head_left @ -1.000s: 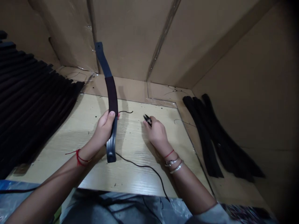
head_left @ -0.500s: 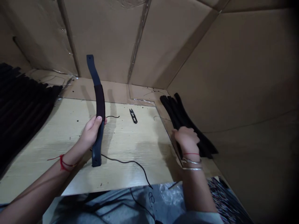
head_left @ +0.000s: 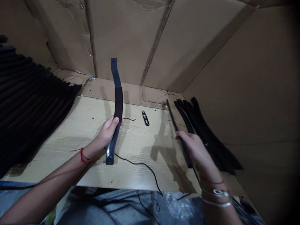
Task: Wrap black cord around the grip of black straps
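My left hand [head_left: 106, 132] is closed around a long curved dark band [head_left: 115, 109] and holds it upright, with its lower end near the pale wooden board [head_left: 70, 140]. The band's middle is wrapped in a dark sleeve. A black thread [head_left: 140, 165] trails from it across the board toward me. My right hand [head_left: 195, 150] grips a thin black strip [head_left: 179, 134], lifted from the pile of black strips [head_left: 206, 134] at the right. Small black thread snips [head_left: 145, 118] lie on the board between my hands.
A large stack of black bands [head_left: 30, 106] fills the left side. Cardboard walls [head_left: 187, 47] enclose the back and right. Clear plastic and fabric [head_left: 117, 206] lie over my lap at the board's near edge.
My right hand put the snips down on the board, reached to the pile at the right and came back holding one black strip. My left hand kept the band upright.
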`<state>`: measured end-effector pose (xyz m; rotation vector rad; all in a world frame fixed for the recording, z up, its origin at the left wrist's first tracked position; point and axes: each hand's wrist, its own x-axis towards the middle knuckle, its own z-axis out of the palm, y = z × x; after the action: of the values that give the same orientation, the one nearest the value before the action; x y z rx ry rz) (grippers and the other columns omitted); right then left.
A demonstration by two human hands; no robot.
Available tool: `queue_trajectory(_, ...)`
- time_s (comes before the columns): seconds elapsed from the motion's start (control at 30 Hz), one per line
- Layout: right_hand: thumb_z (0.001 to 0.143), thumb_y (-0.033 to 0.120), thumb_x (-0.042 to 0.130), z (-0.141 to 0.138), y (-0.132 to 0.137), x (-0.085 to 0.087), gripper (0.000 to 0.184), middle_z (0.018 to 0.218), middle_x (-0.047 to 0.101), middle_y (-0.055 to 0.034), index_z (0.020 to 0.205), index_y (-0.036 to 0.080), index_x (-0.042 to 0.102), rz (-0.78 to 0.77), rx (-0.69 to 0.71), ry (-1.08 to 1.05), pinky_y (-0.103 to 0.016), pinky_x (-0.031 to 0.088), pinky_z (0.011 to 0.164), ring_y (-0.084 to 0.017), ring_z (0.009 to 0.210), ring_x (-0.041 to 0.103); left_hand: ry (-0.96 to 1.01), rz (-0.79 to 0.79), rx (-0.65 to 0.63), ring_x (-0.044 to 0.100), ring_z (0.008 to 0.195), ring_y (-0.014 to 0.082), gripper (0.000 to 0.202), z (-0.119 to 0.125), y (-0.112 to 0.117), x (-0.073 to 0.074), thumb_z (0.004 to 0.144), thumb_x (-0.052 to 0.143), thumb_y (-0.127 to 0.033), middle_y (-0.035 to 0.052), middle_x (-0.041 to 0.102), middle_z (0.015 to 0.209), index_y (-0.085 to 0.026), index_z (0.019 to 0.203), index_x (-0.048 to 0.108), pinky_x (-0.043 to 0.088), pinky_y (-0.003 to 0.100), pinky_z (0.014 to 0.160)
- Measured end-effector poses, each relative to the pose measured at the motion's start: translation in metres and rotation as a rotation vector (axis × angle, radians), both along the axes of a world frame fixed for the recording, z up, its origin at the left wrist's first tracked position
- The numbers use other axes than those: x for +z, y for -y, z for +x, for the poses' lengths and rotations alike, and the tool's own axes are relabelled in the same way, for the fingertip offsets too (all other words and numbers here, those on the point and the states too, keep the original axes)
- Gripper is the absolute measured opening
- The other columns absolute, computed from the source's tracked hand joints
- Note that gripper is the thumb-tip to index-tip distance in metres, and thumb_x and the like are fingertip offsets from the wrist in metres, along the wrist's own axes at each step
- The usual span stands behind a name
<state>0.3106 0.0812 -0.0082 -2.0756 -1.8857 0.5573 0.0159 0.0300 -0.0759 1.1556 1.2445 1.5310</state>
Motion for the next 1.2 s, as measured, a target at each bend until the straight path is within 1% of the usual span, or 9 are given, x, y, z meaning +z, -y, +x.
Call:
queue_trajectory(0.17,0.082,0.043,0.051,-0.065,0.039,-0.021,0.032,0.052,0.053,-0.0021,0.06,0.02,0.049,0.137,0.031,-0.053,-0.026,0.032,0.047,-0.016,0.049,0.048,0.004,0.003,-0.011,0.055,0.08,0.0155,0.043,0.0,0.0,-0.002,0.09,0.05,-0.057,0.0042,0.06,0.085,-0.015,0.09,0.059,0.045,0.024,0.076)
queue_trajectory(0.27,0.086,0.038,0.05,-0.097,0.057,-0.031,0.029,0.057,0.06,-0.0074,0.065,0.019,0.052,0.247,0.164,0.097,-0.029,0.032,0.048,-0.019,0.051,0.053,-0.002,0.0,-0.012,0.055,0.079,0.016,0.043,0.001,0.001,-0.002,0.089,0.051,-0.058,0.0041,0.06,0.084,-0.015,0.088,0.059,0.044,0.025,0.076)
queue_trajectory(0.4,0.087,0.028,0.051,-0.125,0.067,-0.044,0.021,0.062,0.066,-0.0147,0.084,0.009,0.06,0.242,0.29,0.33,-0.03,0.035,0.046,-0.025,0.055,0.064,-0.01,-0.003,-0.019,0.054,0.077,0.0159,0.043,0.003,0.002,0.0,0.089,0.05,-0.057,0.004,0.059,0.083,-0.015,0.087,0.058,0.043,0.025,0.074)
queue_trajectory(0.5,0.089,0.028,0.052,-0.133,0.061,-0.048,0.025,0.063,0.067,-0.0174,0.085,0.006,0.061,0.226,0.344,0.378,-0.031,0.037,0.047,-0.028,0.056,0.066,-0.018,0.003,-0.023,0.054,0.076,0.0157,0.042,0.003,0.003,0.003,0.091,0.048,-0.056,0.0037,0.059,0.082,-0.016,0.086,0.058,0.043,0.025,0.073)
queue_trajectory(0.67,0.094,0.051,0.045,-0.135,0.032,-0.023,0.046,0.075,0.067,-0.0148,0.1,0.008,0.06,0.344,0.485,0.251,-0.033,0.044,0.055,-0.028,0.066,0.065,-0.027,0.029,-0.04,0.055,0.08,0.0163,0.041,0.002,0.005,0.009,0.092,0.047,-0.055,0.0044,0.06,0.084,-0.015,0.088,0.058,0.044,0.025,0.077)
queue_trajectory(0.8,0.093,0.039,0.052,-0.139,0.006,-0.001,0.044,0.116,0.057,-0.0186,0.128,0.012,0.048,0.637,0.722,-0.081,-0.041,0.049,0.086,-0.029,0.103,0.058,-0.038,0.041,-0.045,0.054,0.079,0.0164,0.04,0.001,0.004,0.009,0.094,0.045,-0.053,0.0044,0.059,0.084,-0.016,0.089,0.057,0.044,0.025,0.074)
queue_trajectory(0.9,0.095,0.026,0.049,-0.144,-0.001,-0.005,0.03,0.125,0.051,-0.0166,0.123,0.015,0.053,0.618,0.874,-0.22,-0.042,0.044,0.098,-0.026,0.114,0.052,-0.057,0.046,-0.046,0.054,0.08,0.0165,0.038,0.0,0.003,0.008,0.095,0.043,-0.051,0.0047,0.06,0.085,-0.016,0.091,0.056,0.044,0.025,0.075)
queue_trajectory(1.07,0.096,0.018,0.05,-0.147,0.004,-0.026,0.015,0.09,0.064,-0.0079,0.098,0.013,0.064,0.579,0.842,-0.419,-0.03,0.05,0.077,-0.018,0.084,0.061,-0.112,0.033,-0.061,0.057,0.084,0.0168,0.035,-0.002,0.004,0.009,0.099,0.038,-0.044,0.0055,0.062,0.09,-0.015,0.096,0.057,0.045,0.026,0.08)
queue_trajectory(1.2,0.092,0.013,0.053,-0.14,0.001,-0.034,0.016,0.078,0.064,-0.0051,0.085,0.014,0.066,0.468,0.823,-0.276,-0.028,0.048,0.067,-0.016,0.07,0.059,-0.209,0.059,-0.035,0.056,0.096,0.0187,0.031,-0.009,0.001,0.011,0.098,0.042,-0.039,0.0066,0.061,0.1,-0.015,0.091,0.06,0.041,0.029,0.092)
